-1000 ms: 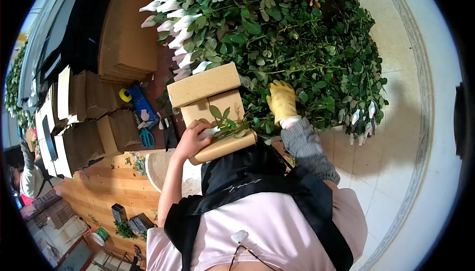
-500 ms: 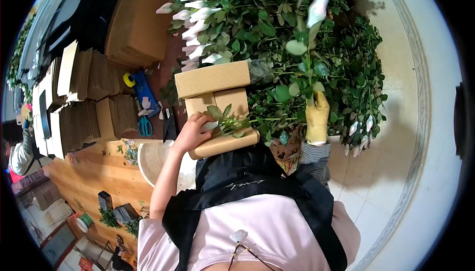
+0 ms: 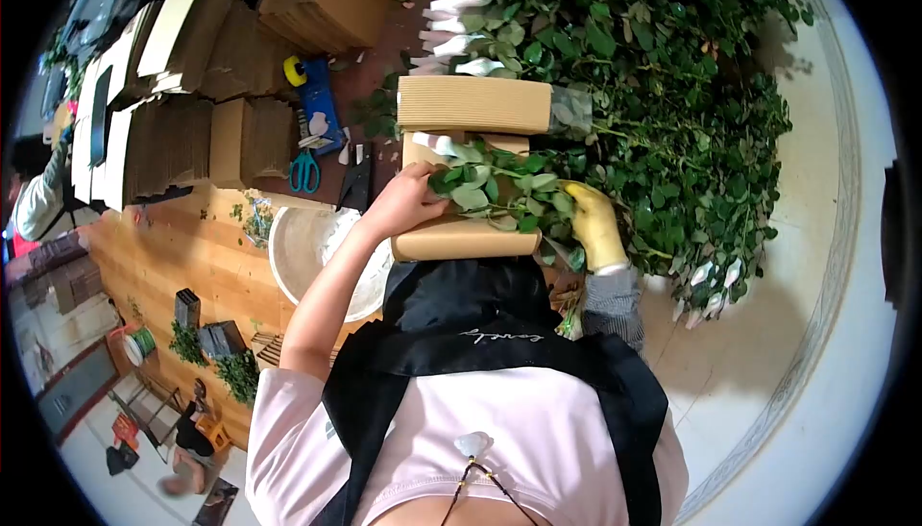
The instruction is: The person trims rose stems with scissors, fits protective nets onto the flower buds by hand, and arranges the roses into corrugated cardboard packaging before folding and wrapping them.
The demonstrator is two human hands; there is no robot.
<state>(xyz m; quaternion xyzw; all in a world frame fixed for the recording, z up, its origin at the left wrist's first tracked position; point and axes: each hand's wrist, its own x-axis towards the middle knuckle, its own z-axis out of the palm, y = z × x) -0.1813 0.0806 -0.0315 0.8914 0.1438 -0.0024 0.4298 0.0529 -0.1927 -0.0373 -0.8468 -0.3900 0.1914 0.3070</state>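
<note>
A wrapped kraft-paper bundle with a corrugated top flap (image 3: 475, 105) and a smooth rolled lower edge (image 3: 467, 239) lies before me. Across its opening rest leafy rose stems (image 3: 499, 185), one ending in a white-netted bud (image 3: 435, 144). My bare left hand (image 3: 408, 201) is curled at the opening's left side, closed on a rose whose bud is hidden beneath the fingers. At the right, my yellow-gloved right hand (image 3: 594, 226) is closed round the lower stems, its fingertips partly behind leaves.
A large pile of netted roses (image 3: 663, 122) spreads behind and right. Left are cardboard stacks (image 3: 173, 146), teal scissors (image 3: 304, 171), a tape roll (image 3: 295, 70) and a blue tool (image 3: 319, 103). Below stands a white tub (image 3: 288, 252). Another person's sleeve (image 3: 40, 201) shows far left.
My right hand has brought a rose from the pile down onto the paper, laying it beside the first. The view has shifted, and the bundle sits farther right in it.
</note>
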